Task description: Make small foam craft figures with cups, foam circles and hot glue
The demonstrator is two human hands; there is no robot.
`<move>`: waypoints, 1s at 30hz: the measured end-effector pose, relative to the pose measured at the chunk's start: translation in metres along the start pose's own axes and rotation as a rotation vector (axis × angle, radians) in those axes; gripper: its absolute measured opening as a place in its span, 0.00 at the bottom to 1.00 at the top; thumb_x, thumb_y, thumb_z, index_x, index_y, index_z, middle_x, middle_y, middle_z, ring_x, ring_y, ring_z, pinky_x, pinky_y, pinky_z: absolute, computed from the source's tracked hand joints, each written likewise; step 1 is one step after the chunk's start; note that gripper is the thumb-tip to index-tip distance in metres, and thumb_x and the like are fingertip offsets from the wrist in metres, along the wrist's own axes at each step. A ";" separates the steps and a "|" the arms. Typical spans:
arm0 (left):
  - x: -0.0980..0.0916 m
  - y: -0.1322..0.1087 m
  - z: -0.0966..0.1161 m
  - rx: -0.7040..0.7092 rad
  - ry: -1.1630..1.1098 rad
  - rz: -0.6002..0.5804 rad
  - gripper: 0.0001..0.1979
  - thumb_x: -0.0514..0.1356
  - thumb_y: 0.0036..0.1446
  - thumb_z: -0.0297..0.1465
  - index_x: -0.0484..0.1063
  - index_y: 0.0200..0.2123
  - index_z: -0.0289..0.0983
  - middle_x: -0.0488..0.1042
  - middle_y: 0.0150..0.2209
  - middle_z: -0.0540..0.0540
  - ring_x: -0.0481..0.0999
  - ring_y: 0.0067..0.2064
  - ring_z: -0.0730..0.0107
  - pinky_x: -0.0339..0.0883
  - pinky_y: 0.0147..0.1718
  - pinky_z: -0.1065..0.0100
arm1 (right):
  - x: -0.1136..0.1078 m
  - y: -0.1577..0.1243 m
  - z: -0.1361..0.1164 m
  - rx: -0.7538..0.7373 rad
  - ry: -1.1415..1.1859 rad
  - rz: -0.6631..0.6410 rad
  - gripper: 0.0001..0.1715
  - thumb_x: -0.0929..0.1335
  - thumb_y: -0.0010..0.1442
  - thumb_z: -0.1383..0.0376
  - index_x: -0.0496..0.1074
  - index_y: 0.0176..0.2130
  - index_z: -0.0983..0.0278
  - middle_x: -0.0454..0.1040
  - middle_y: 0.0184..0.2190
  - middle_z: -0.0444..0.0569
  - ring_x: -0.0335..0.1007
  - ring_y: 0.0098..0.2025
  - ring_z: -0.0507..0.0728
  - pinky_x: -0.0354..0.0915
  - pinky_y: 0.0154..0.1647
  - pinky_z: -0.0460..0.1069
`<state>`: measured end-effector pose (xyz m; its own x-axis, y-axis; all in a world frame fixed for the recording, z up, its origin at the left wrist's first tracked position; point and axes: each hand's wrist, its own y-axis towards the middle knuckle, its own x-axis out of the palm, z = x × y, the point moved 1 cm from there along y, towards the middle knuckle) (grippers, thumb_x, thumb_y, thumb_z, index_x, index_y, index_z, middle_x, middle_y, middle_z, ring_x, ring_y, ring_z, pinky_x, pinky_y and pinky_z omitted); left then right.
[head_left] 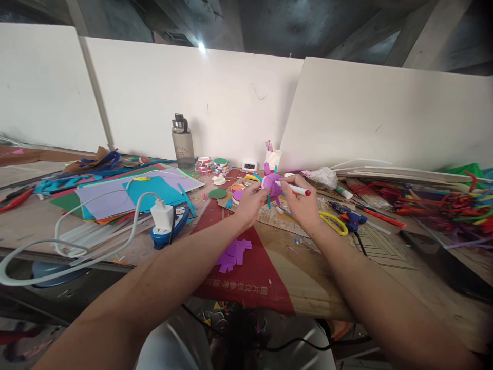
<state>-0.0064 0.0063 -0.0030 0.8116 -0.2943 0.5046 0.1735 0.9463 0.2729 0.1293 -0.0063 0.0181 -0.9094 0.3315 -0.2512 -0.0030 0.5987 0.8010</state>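
Note:
My left hand is closed on a purple paper craft ball with blue strips sticking out of it, held above the table. My right hand grips a white marker with a red cap, and the marker's other end touches the purple ball. Both hands hover over a brown cardboard sheet near the middle of the wooden table.
Purple paper scraps lie on a red banner. Yellow-handled scissors and a blue glue gun sit to the right. Coloured paper sheets, a white charger and a water bottle are on the left.

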 end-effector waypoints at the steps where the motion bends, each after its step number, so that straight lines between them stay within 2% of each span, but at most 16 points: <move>1: 0.000 0.000 0.000 0.000 -0.003 -0.003 0.15 0.70 0.42 0.34 0.76 0.34 0.34 0.77 0.31 0.47 0.75 0.37 0.69 0.66 0.38 0.68 | 0.000 0.000 0.000 -0.001 0.000 0.001 0.08 0.66 0.62 0.60 0.73 0.35 0.61 0.76 0.33 0.47 0.71 0.37 0.57 0.66 0.43 0.53; 6: 0.000 0.001 0.000 0.016 0.010 0.008 0.14 0.70 0.42 0.33 0.75 0.33 0.34 0.75 0.29 0.49 0.71 0.31 0.75 0.65 0.35 0.70 | 0.000 0.000 0.000 0.002 0.000 0.001 0.08 0.66 0.62 0.60 0.73 0.35 0.61 0.77 0.33 0.48 0.71 0.37 0.57 0.66 0.44 0.53; 20: 0.003 -0.002 0.002 -0.001 -0.004 -0.018 0.14 0.70 0.42 0.35 0.76 0.34 0.35 0.79 0.34 0.46 0.77 0.40 0.67 0.68 0.41 0.66 | 0.000 -0.001 0.001 -0.011 -0.003 -0.002 0.07 0.66 0.62 0.61 0.73 0.35 0.61 0.76 0.34 0.47 0.71 0.38 0.57 0.66 0.44 0.53; 30: 0.003 -0.003 0.001 -0.001 0.014 -0.030 0.14 0.69 0.43 0.33 0.75 0.35 0.35 0.77 0.33 0.47 0.76 0.39 0.68 0.68 0.44 0.64 | 0.000 0.000 0.001 -0.024 -0.003 0.010 0.08 0.66 0.62 0.60 0.73 0.35 0.61 0.77 0.35 0.48 0.71 0.37 0.57 0.66 0.44 0.53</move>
<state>-0.0053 0.0025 -0.0012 0.8136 -0.3211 0.4848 0.1987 0.9371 0.2872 0.1299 -0.0056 0.0177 -0.9083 0.3396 -0.2444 -0.0038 0.5774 0.8164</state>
